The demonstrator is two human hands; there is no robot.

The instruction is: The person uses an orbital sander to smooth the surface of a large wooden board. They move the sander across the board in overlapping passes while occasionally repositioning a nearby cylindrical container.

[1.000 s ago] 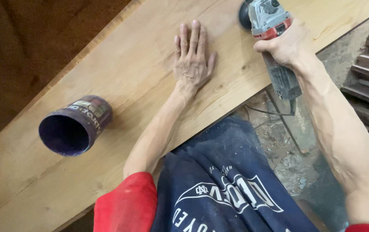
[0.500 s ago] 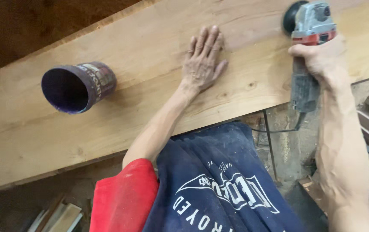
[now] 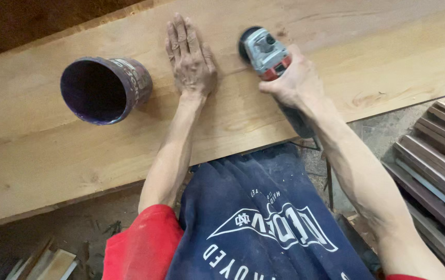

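Observation:
A wide pale wooden plank (image 3: 51, 155) lies across the view. My left hand (image 3: 189, 59) rests flat on it, palm down, fingers spread. Just to its right my right hand (image 3: 292, 80) grips the body of a grey and red angle grinder (image 3: 265, 52), whose dark disc sits against the plank's surface. A roll of purple sandpaper (image 3: 106, 89) lies on its side on the plank to the left of my left hand, its open end facing the camera.
A stack of dark wooden strips (image 3: 437, 155) lies on the floor at the right. Pale wood offcuts (image 3: 51, 262) lie at the bottom left. Dark wood (image 3: 36, 21) runs behind the plank's far edge. My dark blue apron (image 3: 269, 218) hangs below the plank.
The grinder and my right hand have slid left along the plank, closer to my left hand. The camera's view has shifted, so plank and sandpaper roll appear further right.

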